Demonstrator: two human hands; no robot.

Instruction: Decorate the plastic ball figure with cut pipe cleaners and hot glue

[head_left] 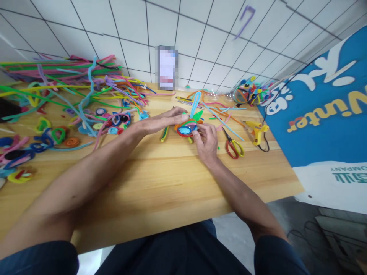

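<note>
A colourful pipe-cleaner figure [186, 130] sits between my two hands over the table, with a light-blue oval set in a red and orange coil. A light-blue loop [195, 104] and a green leaf-like piece [197, 115] rise from its top. My left hand [169, 119] reaches over from the left, its fingers resting on the figure's upper left side. From the right, my right hand [207, 142] pinches the figure's right edge between thumb and fingers. A short green and yellow strip [164, 134] lies just left of the figure.
Scissors [234, 147] and a yellow glue gun [259, 133] lie to the right. Loose pipe cleaners [86, 72] heap up at the left, near several coiled pieces [46, 139]. A phone [167, 68] leans on the tiled wall. A clear container [249, 91] stands back right.
</note>
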